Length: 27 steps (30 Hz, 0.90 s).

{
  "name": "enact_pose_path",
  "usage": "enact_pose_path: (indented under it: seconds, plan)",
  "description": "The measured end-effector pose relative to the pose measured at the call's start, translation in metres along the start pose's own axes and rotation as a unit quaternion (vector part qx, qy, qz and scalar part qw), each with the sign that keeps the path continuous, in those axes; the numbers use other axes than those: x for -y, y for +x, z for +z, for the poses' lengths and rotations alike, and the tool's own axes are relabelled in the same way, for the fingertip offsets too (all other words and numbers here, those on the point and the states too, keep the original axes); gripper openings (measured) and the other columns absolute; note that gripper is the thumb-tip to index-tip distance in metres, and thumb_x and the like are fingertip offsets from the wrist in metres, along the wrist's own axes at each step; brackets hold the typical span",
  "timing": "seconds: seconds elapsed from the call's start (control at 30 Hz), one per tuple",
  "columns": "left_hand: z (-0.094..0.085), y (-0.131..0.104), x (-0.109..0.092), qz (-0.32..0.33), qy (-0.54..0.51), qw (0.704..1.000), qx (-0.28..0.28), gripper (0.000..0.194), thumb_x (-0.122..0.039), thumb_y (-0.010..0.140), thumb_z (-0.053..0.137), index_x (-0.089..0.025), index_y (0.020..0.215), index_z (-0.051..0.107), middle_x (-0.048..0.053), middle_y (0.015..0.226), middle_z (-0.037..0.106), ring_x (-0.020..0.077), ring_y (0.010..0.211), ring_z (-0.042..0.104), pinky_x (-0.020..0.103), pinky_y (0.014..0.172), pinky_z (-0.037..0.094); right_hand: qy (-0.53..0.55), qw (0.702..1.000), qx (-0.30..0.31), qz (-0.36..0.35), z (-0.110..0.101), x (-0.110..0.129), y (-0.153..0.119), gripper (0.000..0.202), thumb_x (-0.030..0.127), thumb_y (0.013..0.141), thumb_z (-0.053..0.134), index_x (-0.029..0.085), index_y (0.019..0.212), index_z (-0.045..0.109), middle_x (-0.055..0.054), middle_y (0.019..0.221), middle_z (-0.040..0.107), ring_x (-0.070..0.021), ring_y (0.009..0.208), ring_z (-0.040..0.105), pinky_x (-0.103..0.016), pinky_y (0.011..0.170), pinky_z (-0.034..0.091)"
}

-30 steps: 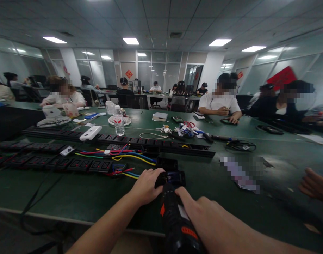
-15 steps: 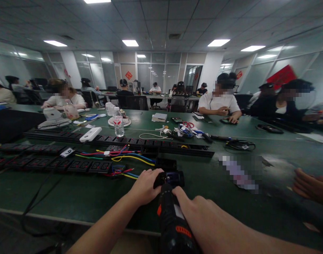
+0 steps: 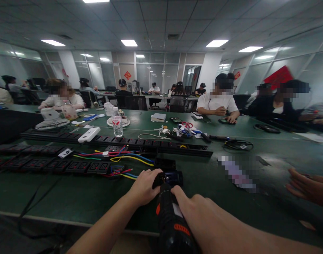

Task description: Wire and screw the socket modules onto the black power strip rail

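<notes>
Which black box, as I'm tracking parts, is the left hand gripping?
The nearer box, by the drill; the farther box lies just beyond, not gripped by the left hand.

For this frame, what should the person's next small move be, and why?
Probably press the black-and-orange cylindrical power driver gently forward: the right hand grips it, its nose points at the dark, glossy, box-shaped housing, and the left hand holds that housing's left end. Whether the tip is seated is unclear.
</notes>
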<state>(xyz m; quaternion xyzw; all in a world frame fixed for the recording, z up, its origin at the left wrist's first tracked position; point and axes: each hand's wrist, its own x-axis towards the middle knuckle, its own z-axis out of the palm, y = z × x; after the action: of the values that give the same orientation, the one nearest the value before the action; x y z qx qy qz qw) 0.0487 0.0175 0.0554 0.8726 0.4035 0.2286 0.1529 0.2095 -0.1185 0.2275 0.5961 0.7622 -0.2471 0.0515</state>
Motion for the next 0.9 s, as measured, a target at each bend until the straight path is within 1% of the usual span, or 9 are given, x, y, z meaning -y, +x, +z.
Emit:
enact_pose_path:
  seconds: [0.1,0.2,0.37,0.5,0.57,0.63,0.73,0.8,0.9]
  plan:
    - [0.0,0.0,0.0,0.0,-0.002,1.0,-0.002,0.038,-0.026,0.086,0.058,-0.026,0.123,0.051,0.004,0.116,0.064,0.0252,0.105,0.056,0.036,0.091,0.04,0.005,1.0,-0.003,0.002,-0.001,0.001,-0.001,0.084,0.024,0.068,0.077,0.015,0.143,0.041,-0.02,0.119,0.065,-0.0361,0.105,0.063,-0.047,0.092,0.048]
    - [0.001,0.0,0.001,-0.001,-0.002,1.0,-0.004,0.038,-0.026,0.086,0.057,-0.027,0.124,0.05,0.003,0.116,0.064,0.0249,0.105,0.056,0.036,0.091,0.04,0.003,1.0,0.01,0.004,-0.002,0.001,-0.003,0.084,0.026,0.07,0.076,0.015,0.145,0.038,-0.021,0.122,0.064,-0.0371,0.109,0.062,-0.048,0.093,0.048]
    - [0.004,0.0,0.003,0.0,0.001,1.0,-0.004,0.041,-0.027,0.085,0.059,-0.026,0.125,0.05,0.004,0.119,0.063,0.0252,0.108,0.055,0.037,0.093,0.04,0.003,1.0,0.019,0.013,-0.001,-0.002,-0.003,0.081,0.02,0.072,0.075,0.015,0.145,0.04,-0.022,0.125,0.063,-0.04,0.114,0.06,-0.052,0.095,0.047]
    - [0.005,-0.001,0.005,0.0,0.002,1.0,-0.005,0.046,-0.023,0.084,0.061,-0.027,0.127,0.048,0.003,0.122,0.062,0.0253,0.11,0.055,0.037,0.094,0.04,-0.004,0.999,0.031,0.017,0.002,-0.002,-0.003,0.073,0.018,0.078,0.069,0.014,0.144,0.04,-0.024,0.128,0.061,-0.0417,0.117,0.058,-0.056,0.095,0.047]
    - [0.005,-0.001,0.006,0.001,0.004,1.0,-0.005,0.047,-0.023,0.083,0.061,-0.027,0.128,0.047,0.003,0.122,0.062,0.025,0.11,0.055,0.037,0.095,0.04,-0.003,0.999,0.034,0.025,0.002,-0.001,-0.002,0.074,0.017,0.078,0.069,0.013,0.145,0.038,-0.024,0.128,0.061,-0.0409,0.116,0.059,-0.055,0.096,0.047]
    - [0.005,0.0,0.006,0.002,0.006,1.0,-0.005,0.046,-0.023,0.084,0.061,-0.027,0.127,0.047,0.003,0.122,0.062,0.0247,0.109,0.055,0.037,0.094,0.04,-0.001,0.997,0.059,0.043,0.0,0.001,0.001,0.075,0.015,0.076,0.071,0.011,0.144,0.04,-0.024,0.125,0.063,-0.0402,0.113,0.061,-0.055,0.095,0.048]
    - [0.005,0.0,0.005,0.003,0.008,1.0,-0.006,0.047,-0.022,0.083,0.062,-0.027,0.128,0.048,0.003,0.122,0.062,0.0243,0.109,0.055,0.037,0.095,0.04,-0.015,0.996,0.078,0.048,-0.002,0.005,0.006,0.076,0.014,0.077,0.071,0.008,0.145,0.039,-0.025,0.127,0.062,-0.039,0.112,0.061,-0.054,0.098,0.046]
    - [0.004,0.0,0.005,0.002,0.008,1.0,-0.008,0.049,-0.021,0.082,0.063,-0.027,0.128,0.048,0.003,0.122,0.062,0.0244,0.109,0.055,0.037,0.095,0.04,-0.027,0.996,0.075,0.041,-0.002,0.006,0.008,0.075,0.013,0.079,0.07,0.007,0.146,0.038,-0.025,0.129,0.06,-0.0392,0.113,0.06,-0.054,0.099,0.045]
    - [0.004,-0.001,0.004,-0.001,0.008,1.0,-0.007,0.05,-0.021,0.082,0.063,-0.027,0.129,0.047,0.003,0.123,0.062,0.0245,0.11,0.055,0.038,0.096,0.04,-0.022,0.997,0.066,0.031,0.002,0.003,0.008,0.071,0.012,0.079,0.069,0.008,0.144,0.041,-0.024,0.127,0.062,-0.0393,0.109,0.062,-0.054,0.095,0.048]
